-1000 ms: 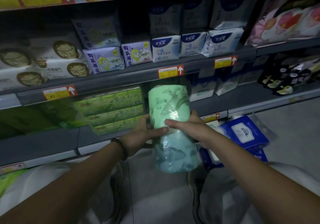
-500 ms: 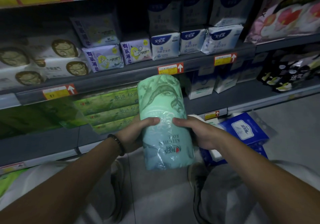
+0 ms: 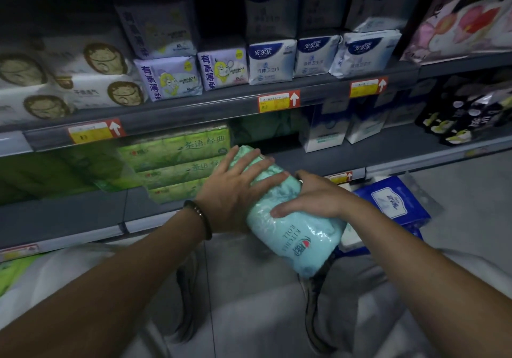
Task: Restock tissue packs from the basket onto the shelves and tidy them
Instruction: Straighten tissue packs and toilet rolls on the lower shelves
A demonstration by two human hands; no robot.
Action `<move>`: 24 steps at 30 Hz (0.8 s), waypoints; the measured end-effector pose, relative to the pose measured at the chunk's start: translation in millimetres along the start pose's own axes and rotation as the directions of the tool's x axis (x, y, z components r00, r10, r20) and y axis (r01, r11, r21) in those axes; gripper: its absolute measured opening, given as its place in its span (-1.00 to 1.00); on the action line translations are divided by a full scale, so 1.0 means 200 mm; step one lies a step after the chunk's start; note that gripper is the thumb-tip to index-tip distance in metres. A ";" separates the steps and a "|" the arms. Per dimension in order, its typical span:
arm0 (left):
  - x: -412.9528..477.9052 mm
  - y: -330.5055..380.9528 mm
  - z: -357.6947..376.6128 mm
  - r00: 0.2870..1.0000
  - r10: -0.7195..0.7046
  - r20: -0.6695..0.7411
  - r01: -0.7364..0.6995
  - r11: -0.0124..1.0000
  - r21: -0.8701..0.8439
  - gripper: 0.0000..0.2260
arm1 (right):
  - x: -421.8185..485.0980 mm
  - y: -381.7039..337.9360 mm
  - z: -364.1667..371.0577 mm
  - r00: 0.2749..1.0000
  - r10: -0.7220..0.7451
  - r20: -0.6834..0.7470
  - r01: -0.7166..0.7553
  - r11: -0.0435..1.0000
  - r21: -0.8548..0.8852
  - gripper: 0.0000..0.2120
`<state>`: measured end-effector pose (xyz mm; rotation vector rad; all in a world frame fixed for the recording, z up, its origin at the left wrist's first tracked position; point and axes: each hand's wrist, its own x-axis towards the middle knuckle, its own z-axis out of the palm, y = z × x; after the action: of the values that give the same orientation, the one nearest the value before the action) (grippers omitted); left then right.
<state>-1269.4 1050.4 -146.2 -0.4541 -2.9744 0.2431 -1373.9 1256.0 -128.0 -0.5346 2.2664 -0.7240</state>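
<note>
I hold a mint-green kitchen roll pack point(image 3: 299, 235), tilted with its top end toward the gap on the lower shelf point(image 3: 360, 155). My left hand point(image 3: 235, 188) lies flat on the pack's upper end, fingers spread and straight. On the pack's right side, my right hand point(image 3: 318, 197) wraps its fingers around the middle. The gap sits between a stack of green tissue packs point(image 3: 177, 163) and white-and-blue packs point(image 3: 321, 133). More green rolls show dimly at the back of the gap.
A blue tissue pack point(image 3: 388, 199) lies low at the right, below the shelf edge. The shelf above point(image 3: 221, 102) carries purple and white-blue pad packs. Black packs point(image 3: 465, 119) fill the lower shelf's right end. My knees and shoes point(image 3: 185, 288) are on the grey floor.
The pack was upright in front of the shelf; it has tipped over toward the shelf gap. My left hand moved from its side onto its upper end.
</note>
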 end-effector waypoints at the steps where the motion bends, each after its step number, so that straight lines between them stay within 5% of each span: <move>1: 0.00 -0.01 0.00 1.000 -0.006 -0.010 0.006 1.000 -0.002 -0.10 | 0.00 0.00 -0.01 1.000 0.002 0.011 -0.002 1.000 0.012 -0.17; 5: -0.03 -0.06 0.00 0.990 -0.139 -0.039 0.138 0.990 -0.018 -0.06 | -0.01 0.03 -0.11 0.997 0.044 -0.070 -0.034 0.989 0.144 0.13; 7: -0.06 -0.06 0.02 0.955 -0.292 -0.046 0.288 0.954 -0.079 0.03 | -0.03 0.06 -0.16 0.981 0.104 -0.162 -0.048 0.948 0.315 0.00; 9: -0.07 -0.05 0.04 0.874 -0.484 -0.044 0.477 0.871 -0.120 0.09 | -0.06 0.08 -0.14 0.980 0.189 -0.060 -0.133 0.849 0.512 -0.22; 13: -0.08 0.00 0.11 0.735 -0.678 -0.009 0.646 0.705 -0.292 0.14 | -0.07 0.08 0.00 0.953 0.197 0.230 -0.303 0.633 0.712 -0.24; 18: -0.05 0.13 0.14 0.719 -0.695 0.021 0.655 0.667 -0.355 0.08 | -0.01 0.00 0.06 0.984 0.177 -0.035 -0.032 0.361 0.932 -0.40; 20: -0.05 0.15 0.18 0.765 -0.643 0.036 0.591 0.679 -0.436 0.04 | -0.01 -0.03 0.04 0.967 0.212 -0.144 0.055 0.378 0.924 -0.42; 24: -0.01 0.07 0.15 0.726 -0.642 0.246 0.565 0.353 -0.746 -0.02 | 0.03 -0.04 0.06 0.939 0.198 -0.280 0.164 0.456 0.875 -0.26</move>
<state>-1268.3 1060.0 -177.5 0.6289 -2.7124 -1.1824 -1367.8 1241.6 -133.1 0.1771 1.7611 -1.9643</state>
